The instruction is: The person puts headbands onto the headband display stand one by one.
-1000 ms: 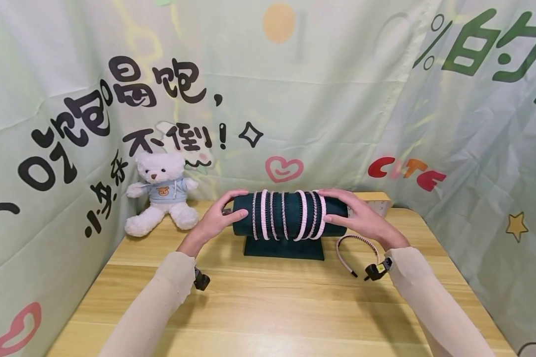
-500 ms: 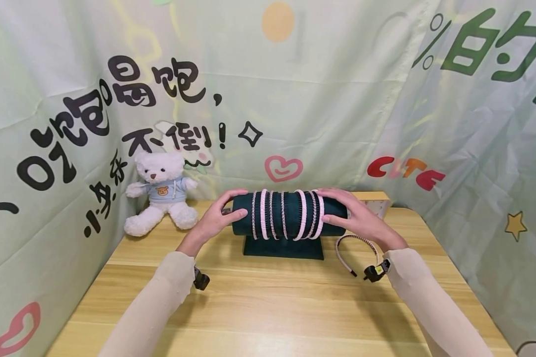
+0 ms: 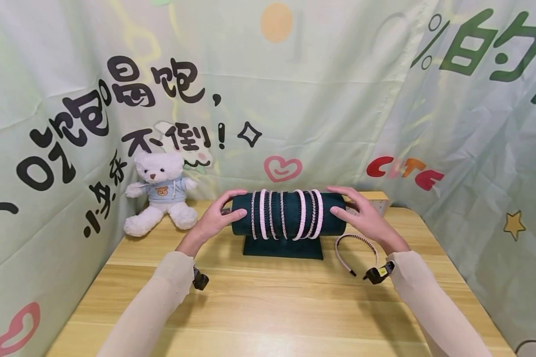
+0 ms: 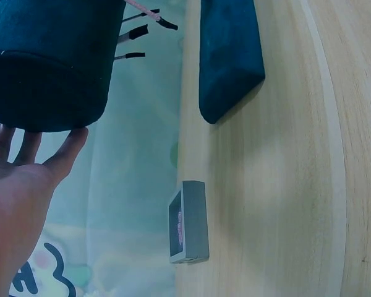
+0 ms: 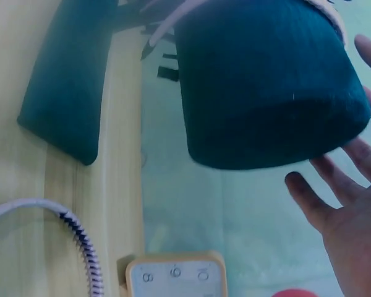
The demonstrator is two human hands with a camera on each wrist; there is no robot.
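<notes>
A dark teal velvet headband stand [image 3: 332, 225], a horizontal roll on a flat base [image 3: 282, 249], stands on the table in the head view. Several headbands, thin braided ones and thicker pale pink ones [image 3: 301, 215], sit side by side around the roll. My left hand [image 3: 216, 216] grips the roll's left end, thumb in front and fingers over the top; the left wrist view shows other fingers [image 4: 68, 151] behind it. At the right end is my right hand [image 3: 364, 213], fingers spread and holding no headband. Its fingertips [image 5: 297, 185] lie close to the roll; contact is unclear.
One loose pale headband [image 3: 356, 236] lies on the wooden table [image 3: 268, 307], right of the base. Behind the right hand stands a yellow-framed clock [image 5: 176, 275]. A white teddy bear [image 3: 161, 193] sits back left. The left wrist view shows a small grey box [image 4: 198, 223].
My right hand has shifted right, off the rightmost pink headband, to the roll's end. The left hand, the stand and the headbands stay in place.
</notes>
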